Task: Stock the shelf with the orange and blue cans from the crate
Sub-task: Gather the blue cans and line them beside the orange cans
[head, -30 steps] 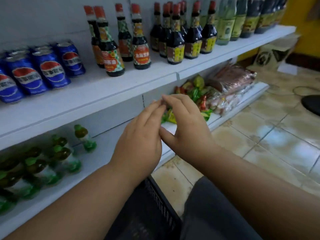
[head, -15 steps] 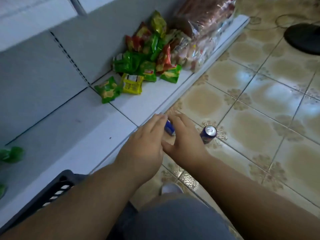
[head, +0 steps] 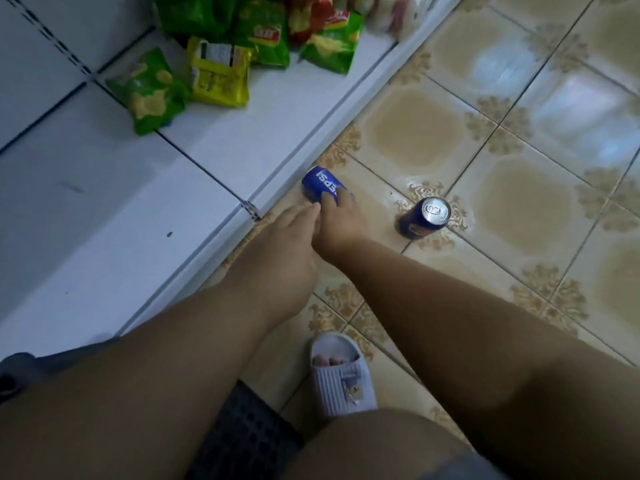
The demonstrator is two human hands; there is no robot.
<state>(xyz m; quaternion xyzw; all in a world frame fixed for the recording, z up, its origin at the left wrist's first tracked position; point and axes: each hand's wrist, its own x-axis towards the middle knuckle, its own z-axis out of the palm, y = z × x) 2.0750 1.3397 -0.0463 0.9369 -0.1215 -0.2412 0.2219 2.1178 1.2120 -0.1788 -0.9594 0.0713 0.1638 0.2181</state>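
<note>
Two blue cans are on the tiled floor (head: 519,188) rather than on the shelf, so the job at this moment looks like picking up strays before any stocking goes on. One blue can (head: 320,183) lies on its side right against the front edge of the bottom shelf (head: 214,147), the kind of place a rolling can would come to rest. The other can (head: 424,218) stands upright on the floor, well apart from that edge and to the right of both hands.

The right hand (head: 341,225) reaches down onto the lying can, its fingers curled over the near end and covering part of the lettering; it appears to be gripping the can, though how far the thumb wraps round cannot be seen. The left hand (head: 280,251) sits just beside it with fingers fairly straight, its fingertips at the can's near side, touching or nearly so, and it holds nothing.

The dark crate (head: 239,441) shows only as a corner by the person's legs. Snack bags (head: 152,91) lie towards the back of the bottom shelf.
</note>
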